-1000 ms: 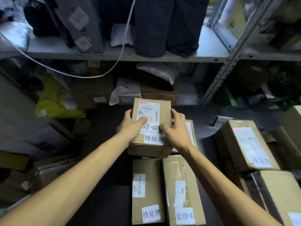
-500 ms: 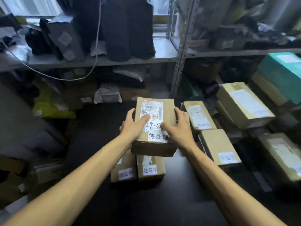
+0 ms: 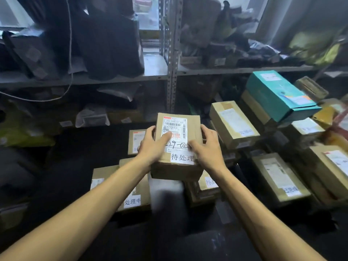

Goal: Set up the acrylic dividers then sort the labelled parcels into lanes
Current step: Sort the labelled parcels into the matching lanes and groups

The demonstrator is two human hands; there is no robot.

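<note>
Brown cardboard parcel with white shipping label [image 3: 177, 127] is held clear above the middle of the black table [image 3: 178, 242]; left grip [image 3: 152, 147] and right grip [image 3: 207, 149] curl round its long sides, thumbs across the label. Risk, as judged: the side-only hold may slip, dropping it onto the labelled cardboard parcels beneath [image 3: 135, 194]; no dividers are visible, so lanes may mix.

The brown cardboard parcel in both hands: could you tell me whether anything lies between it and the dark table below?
Yes: under the right corner of the held parcel lies a brown labelled cardboard box, below its left a brown cardboard parcel labelled 处理中. The gap between them is blurred.
</note>
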